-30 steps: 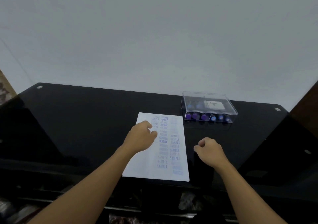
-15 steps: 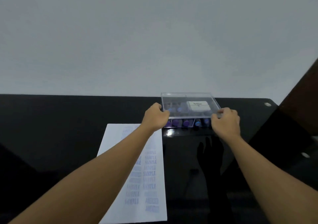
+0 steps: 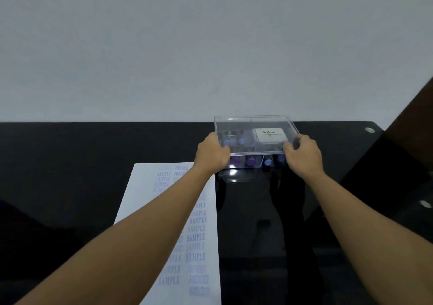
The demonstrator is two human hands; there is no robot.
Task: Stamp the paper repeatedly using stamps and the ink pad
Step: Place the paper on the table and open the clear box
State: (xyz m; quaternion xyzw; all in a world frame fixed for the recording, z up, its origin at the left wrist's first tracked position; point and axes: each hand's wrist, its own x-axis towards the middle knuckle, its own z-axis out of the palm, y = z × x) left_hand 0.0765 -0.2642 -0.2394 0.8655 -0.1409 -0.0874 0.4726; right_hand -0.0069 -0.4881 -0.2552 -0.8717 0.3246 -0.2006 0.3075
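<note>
left hand (image 3: 212,156), right hand (image 3: 304,155) on lid (image 3: 243,123)

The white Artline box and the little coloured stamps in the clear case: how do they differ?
The Artline box is white and lettered; the stamps show round purple or blue tops. There is one Artline box but several stamps. The Artline box sits back right; the stamps sit back left and along the front. Both lie inside the clear case, gripped by the left hand and right hand.
</note>
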